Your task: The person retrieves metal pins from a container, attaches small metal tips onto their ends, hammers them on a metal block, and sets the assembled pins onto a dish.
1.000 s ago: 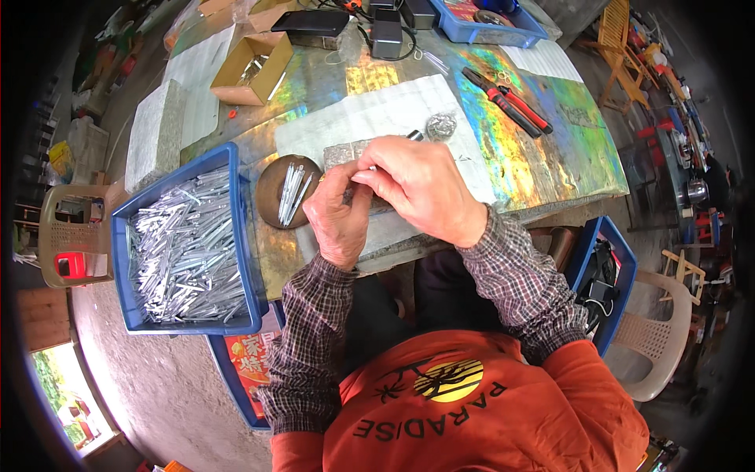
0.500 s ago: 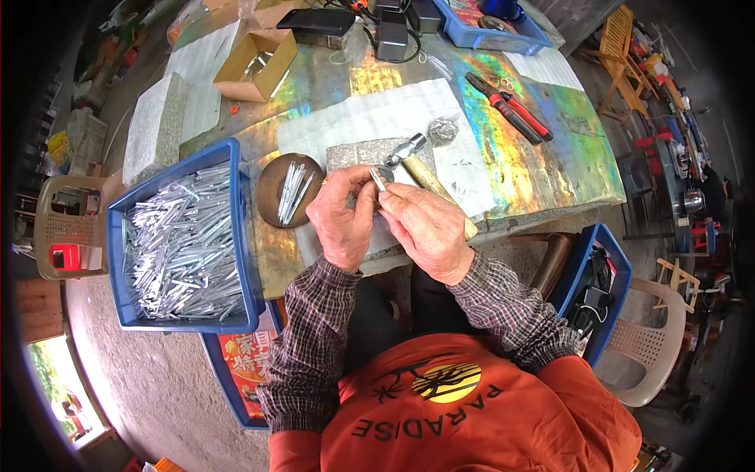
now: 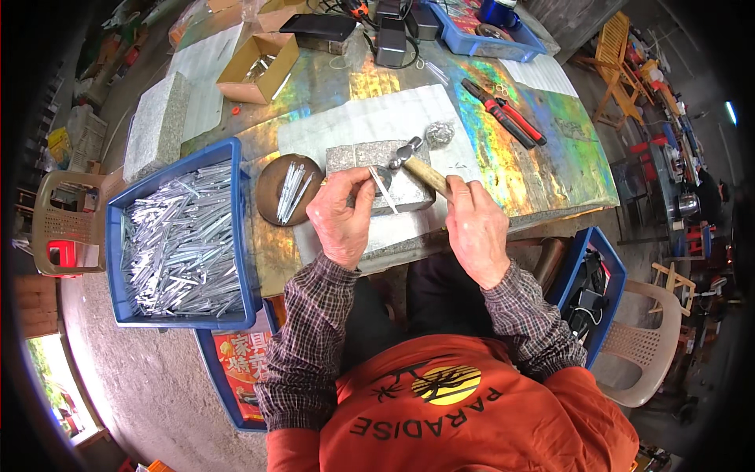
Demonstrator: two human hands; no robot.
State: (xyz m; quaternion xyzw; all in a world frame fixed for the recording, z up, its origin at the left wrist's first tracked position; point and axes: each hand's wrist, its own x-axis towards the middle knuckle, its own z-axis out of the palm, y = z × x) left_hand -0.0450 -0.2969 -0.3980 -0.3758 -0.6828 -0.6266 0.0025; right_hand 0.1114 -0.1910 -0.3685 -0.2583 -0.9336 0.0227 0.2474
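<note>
My left hand [image 3: 344, 214] pinches a thin silver metal strip [image 3: 384, 189] that lies slanted on a grey stone block [image 3: 377, 169]. My right hand [image 3: 476, 228] grips the wooden handle of a small hammer [image 3: 417, 164], whose metal head hovers at the block's right end, just above the strip's far tip. A round brown dish [image 3: 271, 189] with several silver strips sits left of my left hand. A blue bin [image 3: 177, 240] full of the same silver strips stands at the table's left edge.
White sheet [image 3: 370, 118] under the block on an iridescent tabletop [image 3: 543, 157]. Red-handled pliers [image 3: 507, 118] and a crumpled foil ball [image 3: 439, 132] lie beyond. Cardboard box [image 3: 255, 67], stone slab [image 3: 157, 126], black devices at the back. Blue bins and plastic chairs stand around my seat.
My right hand has drawn back from over the block toward me and now holds the hammer by its handle. My left hand stays on the block with the strip.
</note>
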